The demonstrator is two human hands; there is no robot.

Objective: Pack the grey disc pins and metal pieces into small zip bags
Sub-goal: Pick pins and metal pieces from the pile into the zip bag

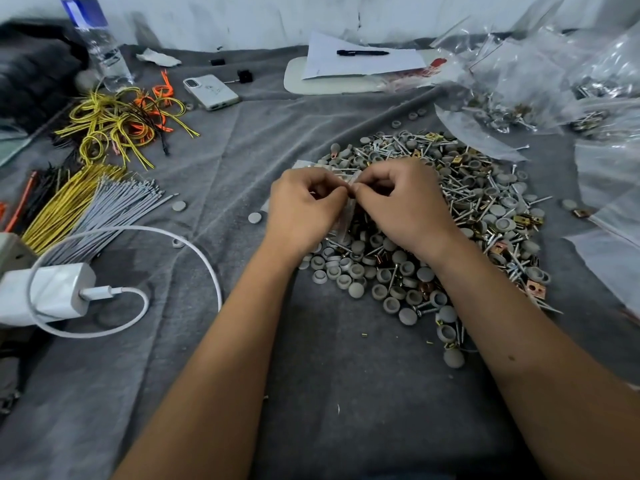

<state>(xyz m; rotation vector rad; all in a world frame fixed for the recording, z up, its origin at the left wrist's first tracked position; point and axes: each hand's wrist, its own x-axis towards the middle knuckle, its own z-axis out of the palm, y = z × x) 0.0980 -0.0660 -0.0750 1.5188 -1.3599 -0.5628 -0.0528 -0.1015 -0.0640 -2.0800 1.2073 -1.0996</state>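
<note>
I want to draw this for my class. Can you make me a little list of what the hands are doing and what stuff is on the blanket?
left hand: left hand pinches the small clear zip bag
right hand: right hand pinches the same bag's top
pile: heap of grey disc pins, screws and brassy metal pieces, under and beside the hands
surface: grey cloth
left side: yellow and orange wires, white charger with cable
far side: white phone, black pen on paper

Left hand (304, 206) and right hand (401, 202) pinch the top edge of a small clear zip bag (344, 216) between them, above a pile of grey disc pins, screws and metal pieces (460, 216) on grey cloth (346, 393). Wire bundles (114, 119) far left, white charger (52, 292) near left, filled bags (526, 81) far right.
</note>
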